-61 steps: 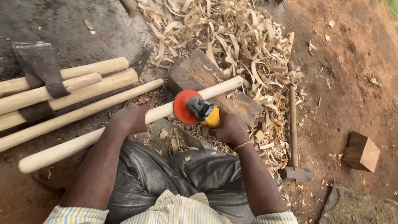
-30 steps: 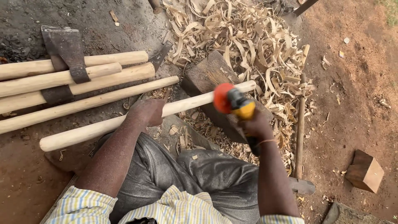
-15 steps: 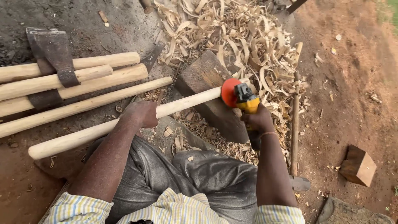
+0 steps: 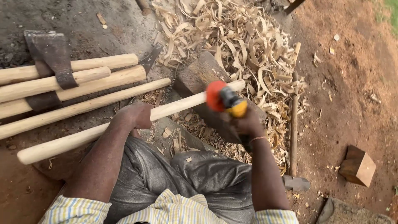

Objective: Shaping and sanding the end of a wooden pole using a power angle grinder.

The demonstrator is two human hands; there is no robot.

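Head view, item: our left hand [image 4: 139,116] clamps a long pale round wooden handle [image 4: 124,122] resting on a dark chopping block [image 4: 195,79] at twelve o'clock, our right hand [image 4: 246,122] grips an orange-disc power sander [image 4: 222,98] upon it; slack clamping risks the handle rolling.

No packages, labels, signs or screens show anywhere here, neither on the ground nor among the wood and tools.
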